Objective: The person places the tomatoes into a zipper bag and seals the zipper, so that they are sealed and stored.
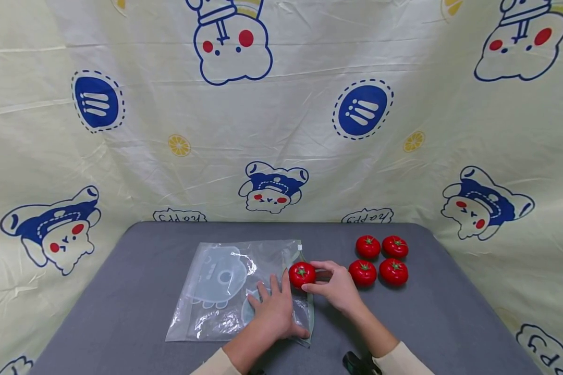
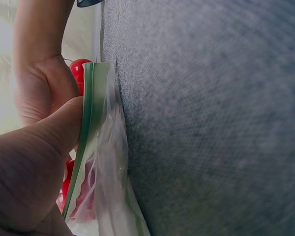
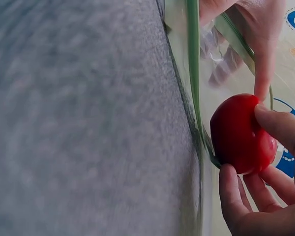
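Observation:
A clear zip bag (image 1: 202, 317) with a green zip edge (image 2: 86, 118) lies flat, its mouth toward the right. My left hand (image 1: 274, 310) spreads its straight fingers over the bag near that mouth, the thumb at the near corner. In the right wrist view, the two green zip edges (image 3: 192, 64) stand apart around the left hand (image 3: 263, 29). My right hand (image 1: 340, 286) pinches a red tomato (image 1: 302, 274) between thumb and fingers at the bag's mouth. Against the tomato (image 3: 241, 132) rests a left fingertip. How far it sits inside the bag, I cannot tell.
Several more red tomatoes (image 1: 363, 273) stand grouped on the grey table (image 1: 136, 291), just right of my right hand. Behind the table's far edge hangs a pale printed cloth (image 1: 291, 120). A black object (image 1: 356, 363) shows by the right wrist.

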A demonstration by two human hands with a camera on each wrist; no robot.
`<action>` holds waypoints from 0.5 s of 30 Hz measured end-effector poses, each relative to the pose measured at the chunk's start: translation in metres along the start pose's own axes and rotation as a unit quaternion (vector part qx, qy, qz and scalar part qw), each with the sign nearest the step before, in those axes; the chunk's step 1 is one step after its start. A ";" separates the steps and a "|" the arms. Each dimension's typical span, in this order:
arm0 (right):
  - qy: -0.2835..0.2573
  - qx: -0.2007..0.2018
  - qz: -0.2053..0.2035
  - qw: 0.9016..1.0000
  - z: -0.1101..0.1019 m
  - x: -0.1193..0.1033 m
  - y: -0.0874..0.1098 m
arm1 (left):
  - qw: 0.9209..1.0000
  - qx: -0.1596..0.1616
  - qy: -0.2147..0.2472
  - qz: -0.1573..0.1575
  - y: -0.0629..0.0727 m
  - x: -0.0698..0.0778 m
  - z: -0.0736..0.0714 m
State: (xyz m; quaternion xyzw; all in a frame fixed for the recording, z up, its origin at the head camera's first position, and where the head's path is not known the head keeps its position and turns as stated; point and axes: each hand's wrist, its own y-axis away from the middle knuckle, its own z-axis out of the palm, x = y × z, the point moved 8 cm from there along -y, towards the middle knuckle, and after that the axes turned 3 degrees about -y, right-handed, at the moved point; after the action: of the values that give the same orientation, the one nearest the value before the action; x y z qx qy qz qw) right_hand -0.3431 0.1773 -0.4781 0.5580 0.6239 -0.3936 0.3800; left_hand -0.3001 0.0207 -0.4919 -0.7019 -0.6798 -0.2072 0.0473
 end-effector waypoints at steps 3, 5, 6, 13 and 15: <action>0.013 0.007 0.004 1.000 0.002 0.002 -0.003 | 1.000 0.005 -0.001 0.004 0.001 0.000 -0.001; 0.020 0.009 0.007 1.000 0.004 0.002 -0.004 | 1.000 0.008 -0.002 0.008 0.001 0.000 -0.001; 0.022 0.010 0.010 1.000 0.004 0.003 -0.005 | 1.000 0.009 -0.001 0.009 0.001 0.001 -0.001; 0.023 0.011 0.008 1.000 0.009 0.002 -0.008 | 1.000 0.000 0.005 0.012 0.000 0.002 0.000; 0.023 0.013 0.008 1.000 0.011 0.002 -0.009 | 1.000 -0.003 0.007 0.011 0.000 0.002 0.000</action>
State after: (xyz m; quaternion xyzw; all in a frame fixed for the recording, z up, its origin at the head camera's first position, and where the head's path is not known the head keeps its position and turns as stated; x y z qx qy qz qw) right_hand -0.3519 0.1680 -0.4838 0.5768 0.6226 -0.3855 0.3621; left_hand -0.3007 0.0222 -0.4912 -0.7083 -0.6708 -0.2137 0.0521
